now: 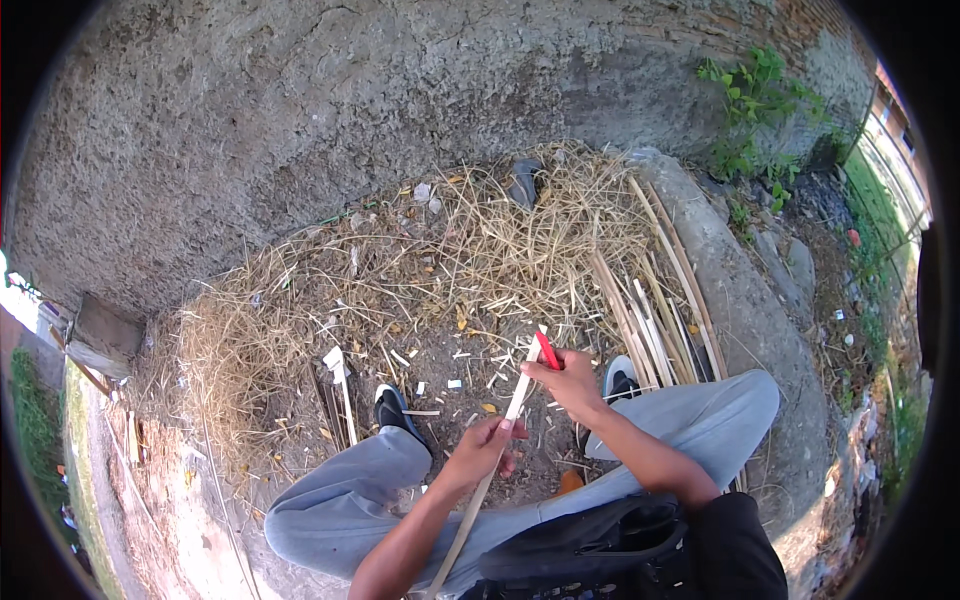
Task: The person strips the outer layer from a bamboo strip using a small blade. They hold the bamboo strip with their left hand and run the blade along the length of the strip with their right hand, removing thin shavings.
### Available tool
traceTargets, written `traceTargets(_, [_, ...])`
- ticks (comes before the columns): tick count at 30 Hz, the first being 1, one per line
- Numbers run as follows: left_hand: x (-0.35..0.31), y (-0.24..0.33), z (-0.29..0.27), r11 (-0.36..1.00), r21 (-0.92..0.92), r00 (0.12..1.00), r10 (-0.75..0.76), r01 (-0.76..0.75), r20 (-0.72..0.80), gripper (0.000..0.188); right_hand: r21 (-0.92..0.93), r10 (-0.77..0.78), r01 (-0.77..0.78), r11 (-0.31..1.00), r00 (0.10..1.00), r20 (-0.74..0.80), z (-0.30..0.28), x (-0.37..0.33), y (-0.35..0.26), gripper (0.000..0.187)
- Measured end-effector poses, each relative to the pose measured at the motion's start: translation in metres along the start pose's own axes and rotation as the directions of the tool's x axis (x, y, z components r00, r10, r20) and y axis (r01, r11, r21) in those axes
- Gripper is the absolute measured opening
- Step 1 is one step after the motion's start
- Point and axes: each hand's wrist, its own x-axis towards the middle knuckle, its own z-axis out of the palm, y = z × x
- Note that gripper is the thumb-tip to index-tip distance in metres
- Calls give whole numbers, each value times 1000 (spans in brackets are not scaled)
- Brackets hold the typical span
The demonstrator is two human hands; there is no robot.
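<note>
A long, flat strip of pale split wood or bamboo (517, 400) runs slantwise from beside my lap up to a point above my knees. My left hand (484, 452) is closed round its middle, thumb along the top. Nearer its far end, my right hand (568, 381) is closed on a slim red tool (547, 350). That tool lies against the strip's end; its kind is not clear, and the fingers hide its lower part. The strip's near end passes over my trouser leg.
Several wooden strips (650, 330) lie in a bundle at the right, beside a concrete ledge (700, 230). Dry straw (520, 240) and pale offcuts cover the ground before my feet. A white-headed stick (343, 385) lies at the left. A rough wall (400, 110) stands behind.
</note>
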Motion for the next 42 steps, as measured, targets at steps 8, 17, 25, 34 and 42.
traceTargets(8, [-22, -5, -4, 944, 22, 924, -326, 328, 200, 43, 122, -45, 75, 990, 971, -234, -19, 22, 4, 19])
traceTargets(17, [-22, -6, -5, 922, -94, 917, -353, 375, 187, 38, 177, -21, 81, 981, 949, -315, -33, 31, -6, 18])
traceTargets(25, [-28, -5, 4, 937, -66, 925, -326, 344, 193, 37, 202, -59, 145, 969, 923, -381, -41, 43, -6, 16])
traceTargets(34, [-22, 0, -5, 871, -326, 928, -324, 369, 184, 34, -311, -134, 64, 948, 969, -207, -44, 35, -3, 35])
traceTargets(42, [-11, 0, -16, 787, -513, 939, -263, 343, 224, 34, -332, -190, 195, 923, 981, 48, -6, -8, -6, 39])
